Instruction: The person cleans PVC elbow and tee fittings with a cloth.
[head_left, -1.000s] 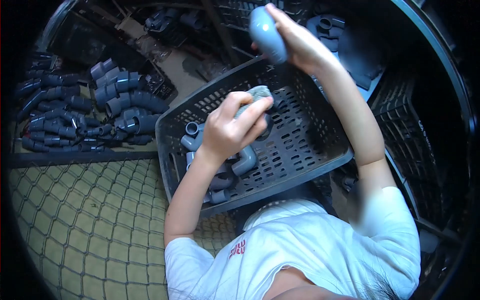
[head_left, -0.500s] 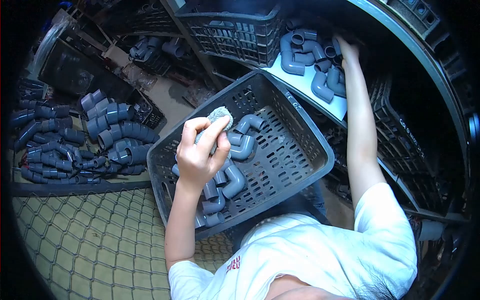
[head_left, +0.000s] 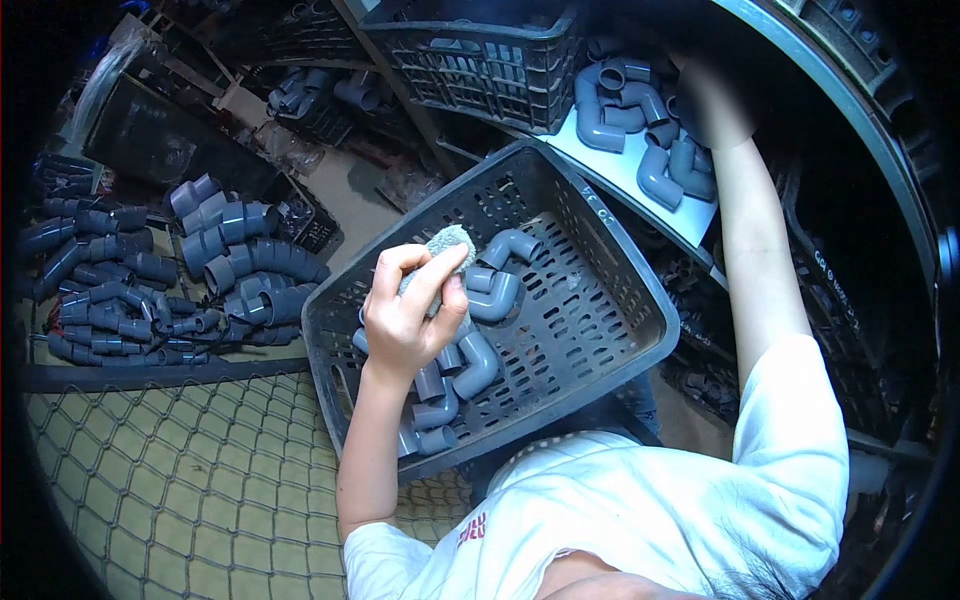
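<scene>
My left hand (head_left: 412, 305) is closed around a crumpled grey-green cloth (head_left: 450, 242), above the left part of a black perforated crate (head_left: 665, 325). Below it in the crate lie several grey pipe elbows (head_left: 478, 365). My right hand (head_left: 712, 100) is stretched to the upper right, beside more grey elbows (head_left: 600, 120) heaped on a white board (head_left: 685, 215). It is blurred and dark, so its fingers and anything in them cannot be made out.
Many dark grey fittings (head_left: 240, 250) are piled at the left, behind a wire mesh (head_left: 190, 470). Another black crate (head_left: 480, 70) stands at the top centre. At the right are dark crates (head_left: 820, 270), and a metal rim (head_left: 830, 85) curves across the upper right.
My right hand and arm have moved a little to the right, and the hand has become blurred. The whole view has shifted slightly. My left hand still grips the cloth.
</scene>
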